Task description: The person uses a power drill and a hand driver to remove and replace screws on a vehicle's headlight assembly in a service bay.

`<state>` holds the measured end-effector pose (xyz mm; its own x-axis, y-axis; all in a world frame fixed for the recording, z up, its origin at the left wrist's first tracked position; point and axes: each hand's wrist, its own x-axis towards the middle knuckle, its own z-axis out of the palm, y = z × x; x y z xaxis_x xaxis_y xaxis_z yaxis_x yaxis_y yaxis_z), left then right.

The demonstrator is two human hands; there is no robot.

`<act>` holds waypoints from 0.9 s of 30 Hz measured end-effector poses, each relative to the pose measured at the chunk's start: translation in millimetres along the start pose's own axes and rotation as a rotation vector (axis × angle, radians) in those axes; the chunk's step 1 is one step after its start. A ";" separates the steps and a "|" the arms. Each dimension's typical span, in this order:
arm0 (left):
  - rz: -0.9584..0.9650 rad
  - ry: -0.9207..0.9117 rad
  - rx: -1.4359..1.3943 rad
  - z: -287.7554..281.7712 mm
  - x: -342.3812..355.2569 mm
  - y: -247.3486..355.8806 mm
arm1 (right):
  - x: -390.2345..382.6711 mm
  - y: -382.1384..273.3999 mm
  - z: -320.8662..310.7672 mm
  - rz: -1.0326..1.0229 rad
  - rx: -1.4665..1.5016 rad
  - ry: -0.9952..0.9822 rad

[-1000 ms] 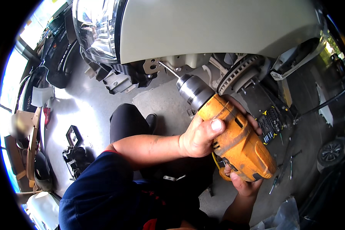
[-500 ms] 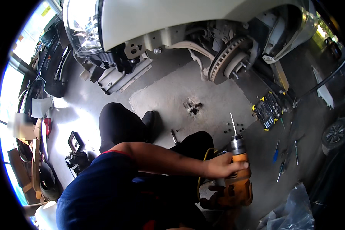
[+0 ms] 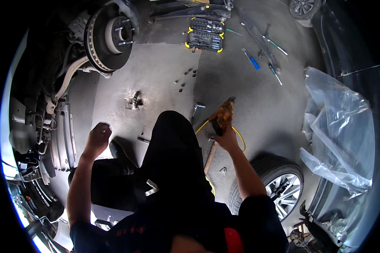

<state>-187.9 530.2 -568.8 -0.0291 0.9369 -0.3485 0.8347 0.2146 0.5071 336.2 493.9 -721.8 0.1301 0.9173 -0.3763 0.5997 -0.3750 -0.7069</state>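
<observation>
My right hand (image 3: 227, 138) grips the handle of an orange power drill (image 3: 223, 114), its dark front end tilted up and away over the floor to the right of my knee. No long bit shows at that end. My left hand (image 3: 99, 137) is held out to the left with its fingers curled closed. Whatever it may hold is hidden. Beyond it, at the upper left, is a bare brake disc (image 3: 102, 39) with studs sticking out of its hub. On the floor between my hands lies a dark metal tool (image 3: 143, 139).
An open socket set (image 3: 205, 35) lies at the far middle, with screwdrivers (image 3: 253, 61) to its right. Small bolts (image 3: 185, 80) are scattered nearer. A yellow hose (image 3: 239, 137) loops beside the drill. A wheel (image 3: 278, 185) and plastic sheeting (image 3: 344, 135) are at the right.
The view has swung right. My left hand has left the drill and moved far to the left. The long bit that stuck out of the drill no longer shows.
</observation>
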 end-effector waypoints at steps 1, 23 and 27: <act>-0.093 -0.047 -0.013 -10.1 -11.5 -30.1 | 11.6 12.6 18.1 -0.012 0.019 -0.013; 0.147 0.014 -0.357 -30.8 -11.9 -150.5 | 135.6 100.1 89.3 0.161 -0.575 -0.310; 0.185 -0.478 0.073 -43.0 43.3 -184.3 | 187.9 76.4 52.4 0.201 -0.229 -0.516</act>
<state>-366.7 543.1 -643.4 0.3628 0.7226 -0.5884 0.8388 0.0219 0.5441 365.2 630.5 -877.9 -0.1072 0.6265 -0.7720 0.7656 -0.4433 -0.4661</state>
